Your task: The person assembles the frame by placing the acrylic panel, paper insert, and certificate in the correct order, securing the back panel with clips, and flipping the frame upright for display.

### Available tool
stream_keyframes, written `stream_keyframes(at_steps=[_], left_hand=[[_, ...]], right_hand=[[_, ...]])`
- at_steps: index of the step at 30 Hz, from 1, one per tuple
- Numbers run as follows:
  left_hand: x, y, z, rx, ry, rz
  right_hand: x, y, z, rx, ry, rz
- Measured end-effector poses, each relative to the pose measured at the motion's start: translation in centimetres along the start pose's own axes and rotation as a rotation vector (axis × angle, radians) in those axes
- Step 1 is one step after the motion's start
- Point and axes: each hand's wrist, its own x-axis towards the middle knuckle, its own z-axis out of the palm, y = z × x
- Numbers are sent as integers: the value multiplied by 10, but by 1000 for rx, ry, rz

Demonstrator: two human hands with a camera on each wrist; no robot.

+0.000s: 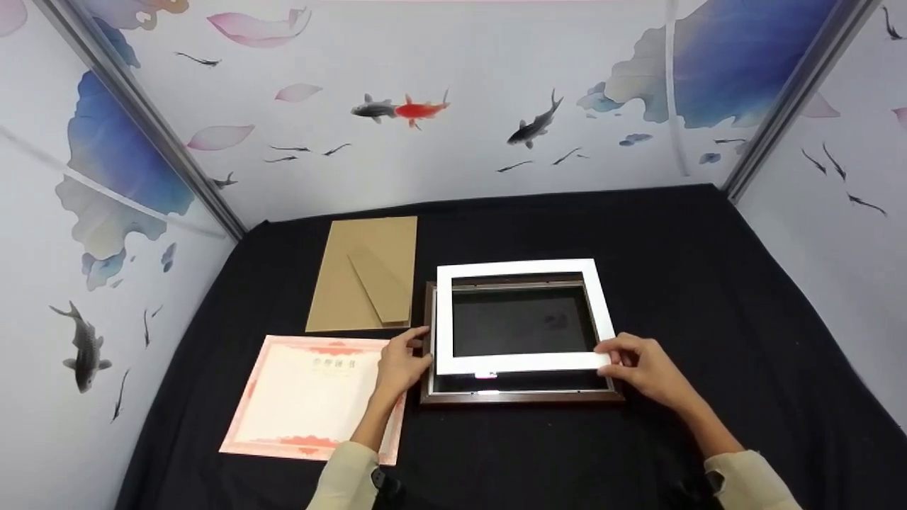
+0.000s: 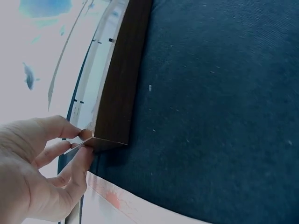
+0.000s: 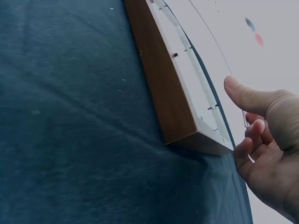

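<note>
Pinching white photo mat [image 1: 524,364] near its near-right corner between thumb and fingers of right hand [image 1: 643,363]; gripping picture frame [image 1: 521,399] on its left side, close to its near-left corner, with left hand [image 1: 401,363]. Holding mat just above frame, offset toward far edge of black-draped tabletop [image 1: 524,460], so leaving frame's near side uncovered. Located right of centre on tabletop, well in from its right edge. Also noting pink-bordered certificate [image 1: 301,397] toward tabletop's near-left corner and brown backing board [image 1: 375,237] with easel leg [image 1: 386,299] toward far-left corner. Judged to be at mat-fitting step, with seating not yet done. For next move, likely to require drawing mat toward tabletop's near edge, squaring corners to frame, then lowering flat; worth bracing frame throughout.
</note>
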Motion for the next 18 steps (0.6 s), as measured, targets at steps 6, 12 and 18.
stream_keyframes(at_steps=[6, 12, 18], left_hand=[[-5, -3, -5, -56, -90, 70], [-6, -6, -8, -77, -166, 113], [-5, -4, -8, -70, -187, 111]], right_hand=[[-12, 13, 5, -41, -41, 18], [-21, 34, 10, -47, -56, 39], [-21, 37, 15, -14, -84, 32]])
